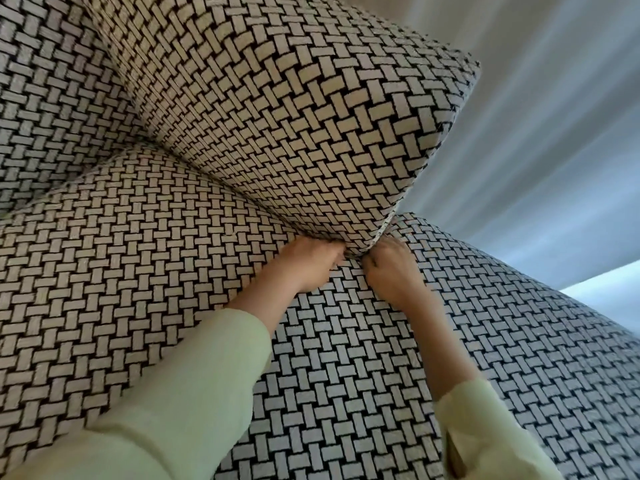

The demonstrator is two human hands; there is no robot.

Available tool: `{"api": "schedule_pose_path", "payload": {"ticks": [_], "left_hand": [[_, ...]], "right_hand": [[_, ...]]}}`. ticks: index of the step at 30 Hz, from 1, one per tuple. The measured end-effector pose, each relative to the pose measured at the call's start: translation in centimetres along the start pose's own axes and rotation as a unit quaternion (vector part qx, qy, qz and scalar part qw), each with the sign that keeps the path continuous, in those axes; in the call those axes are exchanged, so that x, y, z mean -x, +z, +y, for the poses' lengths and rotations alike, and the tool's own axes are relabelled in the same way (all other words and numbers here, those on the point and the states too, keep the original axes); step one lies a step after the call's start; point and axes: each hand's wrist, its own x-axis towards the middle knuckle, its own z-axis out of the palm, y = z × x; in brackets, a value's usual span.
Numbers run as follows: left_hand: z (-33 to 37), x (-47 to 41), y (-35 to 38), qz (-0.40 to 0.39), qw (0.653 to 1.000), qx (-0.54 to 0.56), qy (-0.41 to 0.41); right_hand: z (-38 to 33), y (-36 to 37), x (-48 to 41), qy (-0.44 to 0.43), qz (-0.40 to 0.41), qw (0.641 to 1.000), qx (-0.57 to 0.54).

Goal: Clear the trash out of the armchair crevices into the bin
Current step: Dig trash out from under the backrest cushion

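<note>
From the head camera, the armchair (52, 98) fills almost the whole picture with its woven black and cream cloth. A big back cushion (277, 116) sits in the upper middle. The seat cushion (121, 265) lies at the left, and the armrest (467, 341) is at the lower right. Both arms come up from the bottom of the frame in pale green sleeves (194, 375). The left hand (308, 268) and the right hand (391, 275) are close together, just under the low corner of the back cushion, a bit right of the middle. Their fingers are curled and pushed into the crevice (263, 220), so the tips are hidden. I cannot tell if they hold anything or just press on the cloth. The gap is a long line. It starts at the hands and runs up and to the left, between the back cushion and the seat cushion. The left hand is right at the start of that line, so I think it is the nearer one to slide along it. The right hand is at the corner by the armrest. I see no trash, so it may be down in the gap. I see no bin either. A white curtain (554, 133) hangs at the right.
</note>
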Motion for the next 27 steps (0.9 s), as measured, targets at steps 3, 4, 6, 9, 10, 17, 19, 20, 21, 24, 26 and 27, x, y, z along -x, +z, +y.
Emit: {"api": "schedule_pose_path", "payload": {"ticks": [3,4,6,9,10,17,19,20,21,24,26,27], "left_hand": [[-0.9,-0.1,0.4,0.029,0.987,0.147,-0.064],[-1.3,0.1,0.4,0.05,0.972,0.215,-0.079],[-2.2,0.7,0.6,0.099,0.937,0.322,-0.093],[-2.9,2.0,1.3,0.145,0.897,0.408,-0.086],[-3.1,2.4,1.5,0.156,0.884,0.431,-0.095],[-5.0,3.9,2.0,0.173,0.823,0.526,-0.127],[-4.8,3.9,2.1,0.188,0.822,0.521,-0.132],[-4.6,3.9,2.1,0.194,0.82,0.521,-0.136],[-4.6,4.0,2.2,0.197,0.816,0.524,-0.14],[-4.8,4.1,2.2,0.2,0.804,0.539,-0.15],[-4.9,4.2,2.1,0.196,0.8,0.546,-0.152],[-5.0,4.1,2.1,0.196,0.8,0.547,-0.152]], "right_hand": [[-1.0,1.3,0.8,0.01,0.06,0.998,-0.01],[-1.7,1.6,0.9,0.028,0.075,0.997,-0.016],[-3.0,2.3,1.1,0.086,0.113,0.989,-0.036],[-5.4,3.0,1.8,0.162,0.183,0.965,-0.095],[-6.1,3.2,2.4,0.175,0.207,0.956,-0.114],[-8.6,4.8,5.0,0.061,0.232,0.963,-0.123],[-8.3,4.0,3.8,0.011,0.187,0.977,-0.102],[-8.3,3.4,2.9,-0.007,0.145,0.985,-0.088],[-8.4,2.8,1.9,-0.019,0.098,0.992,-0.076],[-8.7,1.8,-1.1,-0.006,-0.006,0.998,-0.066],[-8.7,1.5,-2.5,0.02,-0.075,0.991,-0.105],[-8.8,1.4,-3.1,0.033,-0.108,0.984,-0.139]]}}
